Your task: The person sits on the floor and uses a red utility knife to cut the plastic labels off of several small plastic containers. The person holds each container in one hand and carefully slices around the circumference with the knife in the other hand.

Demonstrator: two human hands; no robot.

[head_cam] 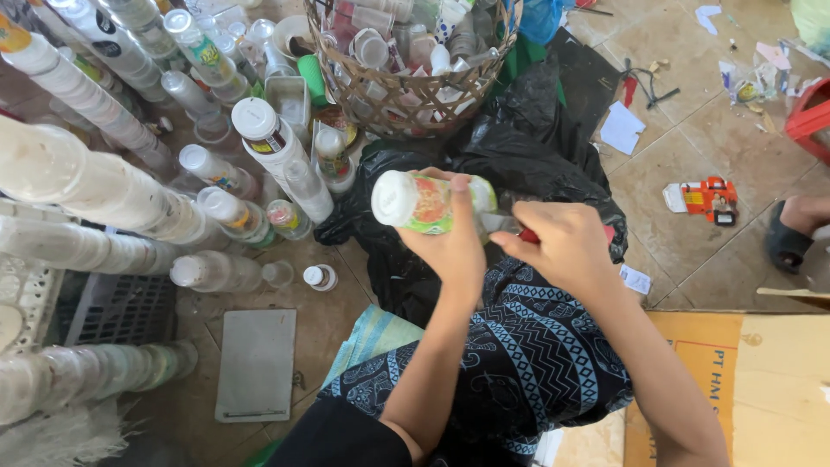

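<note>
My left hand (454, 246) grips a clear plastic cup (424, 203) with a green and red printed label and a white lid, held sideways over a black plastic bag (536, 164). My right hand (562, 246) is closed on a small red-handled tool (529, 235) whose tip sits at the cup's open end. Both hands hover above my lap, which is covered by a dark patterned cloth (519, 355).
Long stacks of nested plastic cups (95, 186) lie at the left. A woven basket (406, 86) full of cups stands at the top. A grey flat board (257, 363) lies on the tiled floor. Cardboard (752, 380) is at the lower right, and another person's sandalled foot (791, 233) at the right.
</note>
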